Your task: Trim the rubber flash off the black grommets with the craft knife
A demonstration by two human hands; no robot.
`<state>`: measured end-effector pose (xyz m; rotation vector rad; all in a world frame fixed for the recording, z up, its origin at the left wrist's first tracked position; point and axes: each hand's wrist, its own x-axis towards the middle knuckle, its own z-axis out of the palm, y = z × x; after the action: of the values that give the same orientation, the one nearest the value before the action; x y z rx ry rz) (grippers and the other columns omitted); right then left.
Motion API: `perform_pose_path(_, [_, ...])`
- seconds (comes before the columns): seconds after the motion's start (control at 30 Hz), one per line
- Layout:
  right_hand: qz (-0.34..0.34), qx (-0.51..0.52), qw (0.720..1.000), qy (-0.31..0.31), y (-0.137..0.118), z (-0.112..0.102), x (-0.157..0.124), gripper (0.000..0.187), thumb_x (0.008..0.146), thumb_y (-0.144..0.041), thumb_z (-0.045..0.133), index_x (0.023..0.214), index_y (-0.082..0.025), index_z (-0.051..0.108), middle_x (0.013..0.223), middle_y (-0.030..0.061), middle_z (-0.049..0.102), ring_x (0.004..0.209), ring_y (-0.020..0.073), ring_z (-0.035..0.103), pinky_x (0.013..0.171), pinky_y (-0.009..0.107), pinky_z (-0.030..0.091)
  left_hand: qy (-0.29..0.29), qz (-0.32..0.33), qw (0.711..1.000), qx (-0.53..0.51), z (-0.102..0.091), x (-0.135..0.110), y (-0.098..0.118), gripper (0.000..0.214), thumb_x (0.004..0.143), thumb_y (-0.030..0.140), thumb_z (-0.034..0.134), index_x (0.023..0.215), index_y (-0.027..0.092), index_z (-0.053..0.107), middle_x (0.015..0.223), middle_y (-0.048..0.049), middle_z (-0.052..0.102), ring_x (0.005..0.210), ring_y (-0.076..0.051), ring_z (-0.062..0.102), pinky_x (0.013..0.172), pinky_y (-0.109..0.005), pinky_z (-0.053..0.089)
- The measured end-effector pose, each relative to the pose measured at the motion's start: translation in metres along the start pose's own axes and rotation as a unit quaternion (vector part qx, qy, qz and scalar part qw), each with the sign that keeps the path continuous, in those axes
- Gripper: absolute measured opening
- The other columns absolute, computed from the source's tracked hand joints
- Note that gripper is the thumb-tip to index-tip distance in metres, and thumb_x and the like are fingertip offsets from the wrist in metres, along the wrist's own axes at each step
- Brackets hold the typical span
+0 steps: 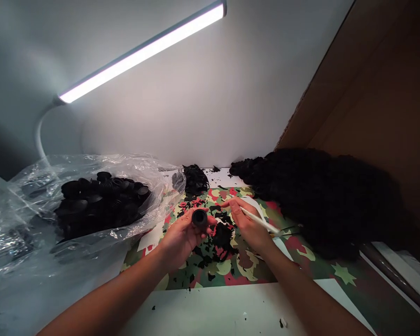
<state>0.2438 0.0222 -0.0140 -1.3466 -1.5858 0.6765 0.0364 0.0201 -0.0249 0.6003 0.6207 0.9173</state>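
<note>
Between the thumb and fingers of my left hand (pixel 182 235) is a small black rubber piece (pixel 199 218), round, with its hollow open end turned toward me. My right hand (pixel 248 226) is closed around a slim white pen-like tool (pixel 261 220), whose back end points to the lower right. The tool's front tip is hidden by my fingers, just right of the rubber piece and apart from it. Below and between both hands lies a small heap of black scraps (pixel 223 240) on a camouflage-patterned sheet (pixel 210 282).
On the left, a clear plastic bag (pixel 161 186) holds many black ribbed rubber pieces (pixel 101 203). Another scrap pile (pixel 195 179) sits behind my hands. A large black heap (pixel 318 200) fills the right, beside a cardboard wall (pixel 378 93). A lit lamp bar (pixel 143 51) hangs above.
</note>
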Motion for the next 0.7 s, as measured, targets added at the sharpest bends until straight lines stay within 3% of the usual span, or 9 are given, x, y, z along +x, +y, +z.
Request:
perform_pose_path(0.13, [0.008,-0.013,1.000,-0.026,0.013,-0.006,0.006,0.055,0.099,-0.063,0.036,0.082,-0.021,0.067,0.053,-0.0001,0.056,0.051,0.0171,0.052,0.054,0.027,0.038,-0.022,0.093,0.987,0.126,0.006,-0.005,0.014,0.029,0.089,0.040,0.071,0.107,0.018,0.071,0.107,-0.0114,0.072,0.077,-0.016,0.066,0.069,-0.025,0.051])
perform_pose_path(0.2, [0.003,-0.032,0.999,-0.020,0.021,-0.011,0.011,0.054,0.096,-0.064,0.044,0.075,-0.020,0.067,0.061,0.0029,0.062,0.058,0.0185,0.057,0.056,0.027,0.040,-0.019,0.218,0.928,0.301,0.012,-0.015,0.037,0.028,0.093,0.042,0.066,0.106,0.018,0.074,0.112,-0.0111,0.069,0.082,-0.018,0.067,0.076,-0.030,0.054])
perform_pose_path(0.23, [0.004,-0.040,0.999,-0.015,0.025,-0.015,0.013,0.055,0.095,-0.065,0.046,0.071,-0.019,0.065,0.060,0.0032,0.062,0.058,0.0185,0.057,0.054,0.027,0.038,0.001,0.297,0.865,0.404,0.014,-0.022,0.052,0.026,0.094,0.040,0.064,0.107,0.020,0.075,0.117,-0.0100,0.067,0.087,-0.020,0.067,0.080,-0.032,0.055])
perform_pose_path(0.3, [0.011,-0.053,0.999,-0.006,0.031,-0.022,0.019,0.060,0.095,-0.067,0.043,0.064,-0.019,0.061,0.052,0.0016,0.054,0.051,0.0169,0.051,0.050,0.027,0.033,0.112,0.458,0.666,0.578,0.012,-0.037,0.088,0.021,0.092,0.036,0.068,0.107,0.023,0.075,0.120,-0.0071,0.066,0.107,-0.024,0.064,0.096,-0.037,0.051])
perform_pose_path(0.37, [0.013,-0.069,0.998,0.001,0.034,-0.030,0.022,0.062,0.096,-0.067,0.038,0.061,-0.019,0.058,0.049,0.0002,0.048,0.049,0.0156,0.047,0.050,0.027,0.030,0.231,0.489,0.493,0.682,-0.005,-0.048,0.126,0.026,0.095,0.037,0.062,0.115,0.024,0.072,0.121,-0.0059,0.065,0.115,-0.028,0.060,0.105,-0.046,0.045])
perform_pose_path(0.4, [0.011,-0.077,0.997,-0.002,0.033,-0.033,0.023,0.061,0.096,-0.066,0.040,0.062,-0.019,0.057,0.051,0.0002,0.049,0.051,0.0154,0.048,0.051,0.027,0.030,0.290,0.465,0.437,0.713,-0.020,-0.051,0.143,0.030,0.098,0.040,0.056,0.118,0.024,0.071,0.118,-0.0061,0.065,0.111,-0.030,0.061,0.101,-0.049,0.046])
perform_pose_path(0.47, [0.000,-0.089,0.995,-0.038,0.028,-0.037,0.023,0.053,0.091,-0.066,0.052,0.067,-0.019,0.058,0.060,0.0003,0.054,0.058,0.0154,0.050,0.054,0.026,0.032,0.343,0.393,0.376,0.766,-0.058,-0.049,0.172,0.035,0.098,0.041,0.047,0.110,0.023,0.074,0.109,-0.0092,0.067,0.094,-0.033,0.066,0.089,-0.052,0.049])
perform_pose_path(0.57, [-0.028,-0.104,0.985,-0.136,0.020,-0.032,0.016,0.048,0.060,-0.055,0.087,0.072,-0.020,0.057,0.075,0.0000,0.058,0.070,0.0166,0.053,0.060,0.024,0.037,0.322,0.358,0.304,0.822,-0.109,-0.039,0.194,0.032,0.091,0.037,0.048,0.088,0.023,0.077,0.082,-0.0133,0.069,0.082,-0.035,0.067,0.082,-0.055,0.048])
perform_pose_path(0.7, [-0.032,-0.168,0.949,-0.264,0.015,-0.008,0.001,0.058,0.045,-0.033,0.097,0.080,-0.021,0.053,0.089,0.0010,0.053,0.083,0.0190,0.050,0.062,0.023,0.037,0.292,0.391,0.274,0.828,-0.100,-0.044,0.186,0.033,0.095,0.038,0.048,0.099,0.020,0.075,0.107,-0.0181,0.070,0.101,-0.042,0.065,0.082,-0.057,0.050])
